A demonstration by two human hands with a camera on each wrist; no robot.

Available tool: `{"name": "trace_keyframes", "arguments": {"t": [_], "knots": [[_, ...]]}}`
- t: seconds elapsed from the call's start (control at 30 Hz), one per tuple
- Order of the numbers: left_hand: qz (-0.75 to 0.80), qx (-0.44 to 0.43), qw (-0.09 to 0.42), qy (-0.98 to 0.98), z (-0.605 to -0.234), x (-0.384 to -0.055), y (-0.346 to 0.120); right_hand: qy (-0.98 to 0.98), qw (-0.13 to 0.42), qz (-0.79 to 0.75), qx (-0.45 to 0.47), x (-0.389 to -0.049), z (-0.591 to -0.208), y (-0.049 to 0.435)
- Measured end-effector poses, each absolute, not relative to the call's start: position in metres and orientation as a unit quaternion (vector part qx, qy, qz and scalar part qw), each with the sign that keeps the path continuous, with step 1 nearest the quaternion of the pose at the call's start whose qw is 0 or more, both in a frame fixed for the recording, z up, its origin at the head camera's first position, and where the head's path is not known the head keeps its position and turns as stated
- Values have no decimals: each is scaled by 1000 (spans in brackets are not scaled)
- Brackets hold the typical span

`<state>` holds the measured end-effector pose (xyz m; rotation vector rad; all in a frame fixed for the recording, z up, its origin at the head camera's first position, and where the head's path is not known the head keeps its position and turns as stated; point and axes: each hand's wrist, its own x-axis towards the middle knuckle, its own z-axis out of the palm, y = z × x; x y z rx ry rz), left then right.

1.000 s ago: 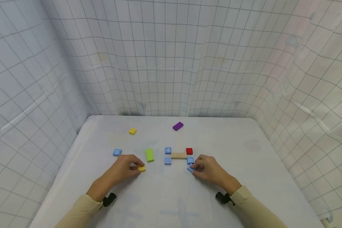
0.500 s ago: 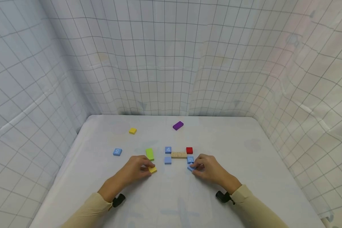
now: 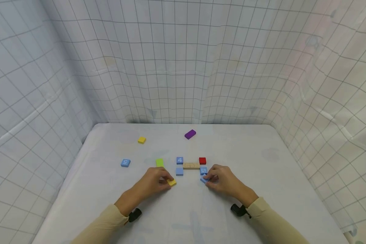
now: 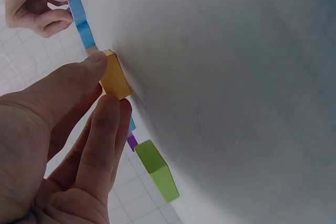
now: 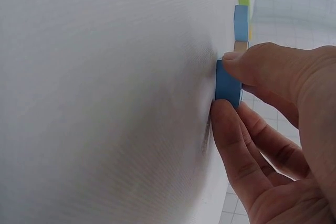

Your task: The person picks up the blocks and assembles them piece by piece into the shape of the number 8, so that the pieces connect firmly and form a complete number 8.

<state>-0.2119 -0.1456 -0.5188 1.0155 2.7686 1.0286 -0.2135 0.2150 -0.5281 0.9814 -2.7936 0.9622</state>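
Note:
Between thumb and fingertips my left hand (image 3: 157, 182) pinches a small square yellow block (image 3: 171, 182), low over the white table; the block (image 4: 116, 75) shows its side in the left wrist view. My right hand (image 3: 223, 180) pinches a blue block (image 3: 204, 179), turned at an angle, just in front of a blue block numbered 5 (image 3: 203, 170). Its side (image 5: 228, 83) faces the right wrist camera. A wooden bar (image 3: 191, 166) links that numbered block to a plain blue block (image 3: 179, 171) on the left. Behind the bar's ends lie a blue block numbered 4 (image 3: 179, 160) and a red block (image 3: 202, 160).
A lime green block (image 3: 160, 162) lies just beyond my left hand, partly covered by it. Farther left is another numbered blue block (image 3: 125, 162). A yellow block (image 3: 141, 140) and a purple block (image 3: 190, 134) lie toward the back. Gridded white curtains (image 3: 183, 67) surround the table (image 3: 247, 145).
My left hand has carried the yellow block rightward, past the front of the lime green block, toward the plain blue block. My right hand has stayed in place with its blue block.

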Motion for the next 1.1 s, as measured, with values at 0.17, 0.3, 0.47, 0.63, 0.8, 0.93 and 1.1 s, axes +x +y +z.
{"name": "trace_keyframes", "arguments": {"t": [0.17,0.3,0.47,0.63,0.8,0.93,1.1], "knots": [[336,326,7,884,-519,-212,-138,-896,17,312,316,-214,-529,215],[338,318,18,886,-518,-212,-133,-895,16,314,317,-214,-529,216],[345,309,31,886,-518,-213,-127,-894,12,316,318,-214,-530,217],[339,298,33,892,-518,-214,-123,-892,13,319,321,-216,-530,217],[340,294,27,893,-519,-214,-120,-892,15,317,321,-216,-530,217],[345,289,28,892,-518,-213,-117,-893,9,318,318,-215,-529,217],[346,279,25,895,-517,-212,-114,-895,7,317,315,-216,-530,218]]}}
